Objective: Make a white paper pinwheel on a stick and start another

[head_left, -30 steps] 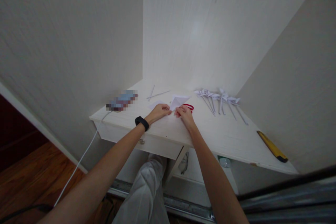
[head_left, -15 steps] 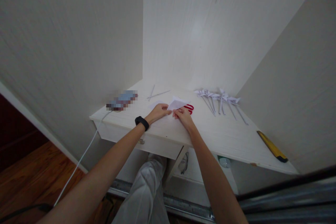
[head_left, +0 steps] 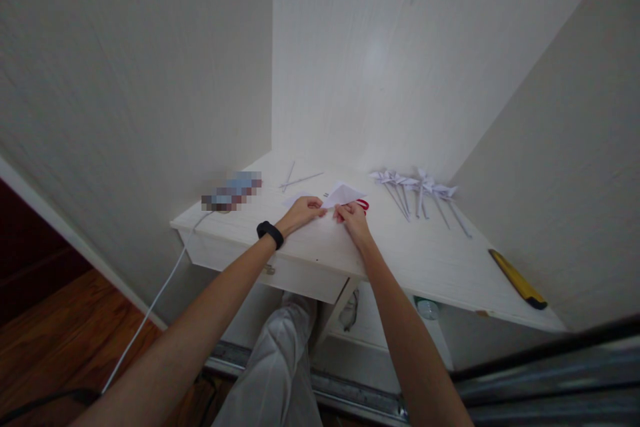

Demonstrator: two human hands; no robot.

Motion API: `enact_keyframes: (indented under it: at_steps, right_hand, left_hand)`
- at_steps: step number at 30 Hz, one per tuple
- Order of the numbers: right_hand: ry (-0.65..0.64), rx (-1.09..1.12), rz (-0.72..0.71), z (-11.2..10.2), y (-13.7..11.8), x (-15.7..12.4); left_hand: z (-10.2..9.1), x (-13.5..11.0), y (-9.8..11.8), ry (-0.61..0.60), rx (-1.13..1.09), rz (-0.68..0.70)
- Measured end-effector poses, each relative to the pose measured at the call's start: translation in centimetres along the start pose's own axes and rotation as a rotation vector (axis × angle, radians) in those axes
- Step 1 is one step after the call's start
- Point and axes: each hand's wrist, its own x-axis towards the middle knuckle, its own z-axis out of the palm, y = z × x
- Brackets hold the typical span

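Observation:
A white sheet of paper [head_left: 346, 193], creased and partly raised, is held between my two hands above the white desk [head_left: 400, 247]. My left hand [head_left: 304, 212] pinches its left corner; a black band circles that wrist. On the near right edge, the fingers of my right hand [head_left: 351, 219] are closed on the same paper. Red-handled scissors [head_left: 364, 204] lie just behind my right hand, their blades hidden. Another piece of white paper [head_left: 295, 200] shows behind my left hand.
Several white paper pinwheels [head_left: 423, 181] on sticks lie at the back right. Two thin sticks [head_left: 303, 179] cross near the back wall. A yellow-and-black tool [head_left: 517, 279] rests at the right edge. At the left, a pixelated object [head_left: 233, 191] has a white cable [head_left: 160, 300] running down.
My right hand has shifted slightly to the right along the paper's edge. The paper has turned a little and its peak sits farther right; my left hand stays put.

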Motion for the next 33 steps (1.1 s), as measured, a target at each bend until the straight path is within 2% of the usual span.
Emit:
enact_keyframes:
  at_steps: [3,7,19,28,33]
  right_hand:
    - [-0.018,0.008,0.025,-0.03,0.01,0.04]
    - [0.046,0.014,0.004,-0.06,0.06,0.02]
    - [0.109,-0.003,-0.014,-0.37,-0.37,0.11]
    - [0.05,-0.013,-0.011,-0.12,0.14,0.09]
    - [0.128,0.002,-0.007,-0.17,-0.23,0.09]
  left_hand:
    - [-0.04,0.01,-0.02,-0.003,0.005,0.017]
    - [-0.07,0.12,-0.21,0.015,0.008,0.018]
    - [0.03,0.24,-0.14,0.089,-0.07,0.009]
    - [-0.03,0.39,-0.28,0.094,-0.055,0.016]
    - [-0.08,0.4,-0.56,0.076,-0.064,0.031]
